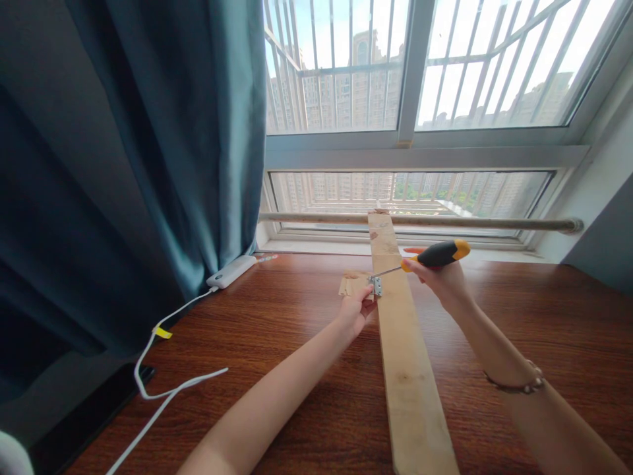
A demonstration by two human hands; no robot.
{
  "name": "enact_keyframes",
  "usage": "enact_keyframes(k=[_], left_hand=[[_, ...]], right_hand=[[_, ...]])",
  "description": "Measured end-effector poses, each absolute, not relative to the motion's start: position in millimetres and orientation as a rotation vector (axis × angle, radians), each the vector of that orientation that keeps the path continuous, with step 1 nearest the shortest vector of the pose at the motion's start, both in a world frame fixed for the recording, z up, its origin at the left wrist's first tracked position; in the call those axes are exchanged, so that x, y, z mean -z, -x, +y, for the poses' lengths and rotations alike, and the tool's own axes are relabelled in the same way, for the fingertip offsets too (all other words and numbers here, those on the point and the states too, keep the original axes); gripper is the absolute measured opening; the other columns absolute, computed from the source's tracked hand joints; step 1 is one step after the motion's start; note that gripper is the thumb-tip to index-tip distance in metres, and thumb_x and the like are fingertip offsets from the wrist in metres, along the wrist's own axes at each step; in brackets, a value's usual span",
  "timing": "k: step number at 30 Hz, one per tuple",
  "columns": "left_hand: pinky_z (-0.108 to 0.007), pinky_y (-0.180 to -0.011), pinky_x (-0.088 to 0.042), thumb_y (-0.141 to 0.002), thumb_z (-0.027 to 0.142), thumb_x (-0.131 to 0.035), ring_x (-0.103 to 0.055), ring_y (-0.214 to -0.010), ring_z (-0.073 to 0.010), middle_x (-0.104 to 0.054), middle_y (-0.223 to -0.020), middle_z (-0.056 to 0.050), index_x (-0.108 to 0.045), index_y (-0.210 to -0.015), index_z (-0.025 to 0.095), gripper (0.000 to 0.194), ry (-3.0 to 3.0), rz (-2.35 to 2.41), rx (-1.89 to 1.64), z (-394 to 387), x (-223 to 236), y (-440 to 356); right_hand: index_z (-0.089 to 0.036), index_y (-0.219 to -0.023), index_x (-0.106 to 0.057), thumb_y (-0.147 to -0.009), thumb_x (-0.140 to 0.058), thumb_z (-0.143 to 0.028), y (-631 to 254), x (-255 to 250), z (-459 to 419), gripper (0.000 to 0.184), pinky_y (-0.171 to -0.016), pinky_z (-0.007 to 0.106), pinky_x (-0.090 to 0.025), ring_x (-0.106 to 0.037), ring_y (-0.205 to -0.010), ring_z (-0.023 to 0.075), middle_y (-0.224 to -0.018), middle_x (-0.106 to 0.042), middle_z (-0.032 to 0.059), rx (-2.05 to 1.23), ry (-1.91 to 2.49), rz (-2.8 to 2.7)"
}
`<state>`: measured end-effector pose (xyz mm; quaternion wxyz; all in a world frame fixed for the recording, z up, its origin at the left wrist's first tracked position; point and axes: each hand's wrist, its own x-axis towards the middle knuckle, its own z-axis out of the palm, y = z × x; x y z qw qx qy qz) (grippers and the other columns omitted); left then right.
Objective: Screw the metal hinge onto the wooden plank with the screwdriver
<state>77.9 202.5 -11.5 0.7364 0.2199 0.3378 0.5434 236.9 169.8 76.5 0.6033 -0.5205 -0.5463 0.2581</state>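
Observation:
A long pale wooden plank (408, 356) lies on the dark wooden table (277, 330), running from the near edge toward the window. At its left side sits a small wooden block (352, 284) with a small metal hinge (377, 286) joining it to the plank. My left hand (357, 310) is closed on the block, pinching it beside the hinge. My right hand (442, 280) grips the black and orange handle of a screwdriver (435, 256); its thin shaft points left, with the tip on the hinge.
A white power strip (231, 271) lies at the table's back left, its white cable (163, 382) trailing toward the near left edge. A teal curtain (148, 145) hangs on the left. A window with bars (420, 92) and a pale rail (445, 221) run behind the table.

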Motion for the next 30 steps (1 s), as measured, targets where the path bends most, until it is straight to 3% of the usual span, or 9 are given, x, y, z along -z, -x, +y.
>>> enact_keyframes(k=[3, 9, 12, 18, 23, 26, 30], left_hand=[[-0.028, -0.065, -0.053, -0.073, 0.006, -0.062, -0.062, -0.062, -0.0125, -0.069, -0.080, -0.007, -0.064, -0.085, 0.010, 0.013, -0.496, 0.741, -1.200, 203, 13, -78], [-0.025, -0.064, -0.053, -0.072, 0.005, -0.063, -0.062, -0.062, -0.0117, -0.070, -0.079, -0.007, -0.065, -0.083, 0.010, 0.012, -0.480, 0.737, -1.204, 200, 9, -79], [-0.024, -0.064, -0.052, -0.071, 0.004, -0.063, -0.062, -0.063, -0.0116, -0.070, -0.079, -0.007, -0.065, -0.083, 0.010, 0.013, -0.480, 0.729, -1.205, 200, 10, -79], [-0.025, -0.064, -0.052, -0.071, 0.004, -0.063, -0.063, -0.065, -0.0124, -0.070, -0.082, -0.008, -0.065, -0.084, 0.010, 0.015, -0.471, 0.734, -1.208, 205, 15, -79], [-0.024, -0.066, -0.053, -0.071, 0.003, -0.063, -0.063, -0.065, -0.0123, -0.070, -0.083, -0.008, -0.066, -0.082, 0.009, 0.014, -0.465, 0.709, -1.212, 206, 17, -78], [-0.023, -0.064, -0.052, -0.070, 0.004, -0.065, -0.062, -0.064, -0.0114, -0.070, -0.083, -0.007, -0.066, -0.083, 0.010, 0.015, -0.475, 0.702, -1.216, 205, 17, -78], [-0.023, -0.064, -0.052, -0.070, 0.005, -0.065, -0.062, -0.065, -0.0113, -0.070, -0.083, -0.007, -0.066, -0.083, 0.011, 0.014, -0.484, 0.693, -1.223, 204, 16, -79]], right_hand=[[-0.013, -0.088, -0.067, -0.057, -0.074, -0.036, -241, -85, 164, 0.039, -0.039, 0.020, -0.022, -0.033, -0.042, 0.0053, -0.050, -0.050, -0.0023, -0.825, 1.193, -1.279], [-0.011, -0.109, -0.061, -0.057, -0.074, -0.036, -254, -97, 153, 0.059, -0.040, 0.021, -0.009, -0.021, -0.040, 0.0013, -0.066, -0.064, 0.0049, -1.137, 1.195, -1.365], [-0.010, -0.102, -0.065, -0.059, -0.074, -0.039, -254, -97, 155, 0.053, -0.039, 0.021, -0.013, -0.026, -0.040, 0.0025, -0.064, -0.064, 0.0056, -1.027, 1.236, -1.392], [-0.012, -0.069, -0.068, -0.060, -0.074, -0.045, -249, -83, 166, 0.035, -0.055, 0.025, -0.041, -0.056, -0.060, 0.0153, -0.064, -0.064, 0.0068, -0.580, 1.315, -1.420], [-0.016, -0.060, -0.062, -0.058, -0.076, -0.050, -242, -71, 171, 0.037, -0.055, 0.028, -0.041, -0.054, -0.059, 0.0168, -0.059, -0.061, 0.0055, -0.367, 1.339, -1.395], [-0.016, -0.077, -0.064, -0.055, -0.078, -0.047, -237, -67, 173, 0.040, -0.052, 0.026, -0.040, -0.053, -0.059, 0.0142, -0.067, -0.062, 0.0036, -0.616, 1.212, -1.392], [-0.014, -0.090, -0.065, -0.058, -0.076, -0.045, -236, -73, 170, 0.046, -0.042, 0.021, -0.030, -0.049, -0.053, 0.0101, -0.065, -0.060, 0.0022, -0.825, 1.163, -1.362]])
